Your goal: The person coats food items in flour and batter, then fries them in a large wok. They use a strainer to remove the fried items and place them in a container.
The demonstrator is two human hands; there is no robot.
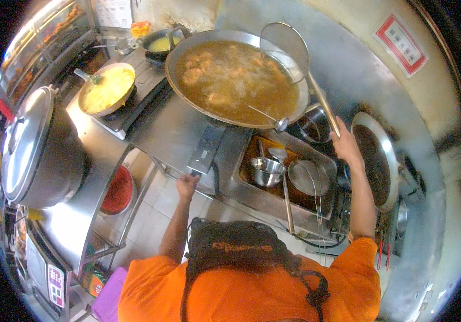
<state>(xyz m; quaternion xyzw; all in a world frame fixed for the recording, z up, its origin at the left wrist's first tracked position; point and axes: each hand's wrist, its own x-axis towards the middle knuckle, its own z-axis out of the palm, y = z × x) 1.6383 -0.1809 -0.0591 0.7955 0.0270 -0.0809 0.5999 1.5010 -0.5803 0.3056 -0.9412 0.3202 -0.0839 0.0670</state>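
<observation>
My right hand [346,141] grips the long handle of a wire-mesh skimmer [285,50]. The skimmer's round head leans over the right rim of a large wok [170,86], partly above the oil. Battered pieces [194,68] fry in the bubbling oil [230,86]. A dial probe thermometer [281,124] rests at the wok's near rim, its stem reaching into the oil. My left hand [186,186] is closed around a small black knob [195,173] at the front of the metal burner control [204,155], below the wok.
An oily tray [236,177] holds a steel saucepan [268,172], a ladle and a strainer [309,177]. A second wok [391,157] stands right. Leftward are a pan of yellow food [109,90], a big lidded pot [53,149] and a red-filled bucket [118,191].
</observation>
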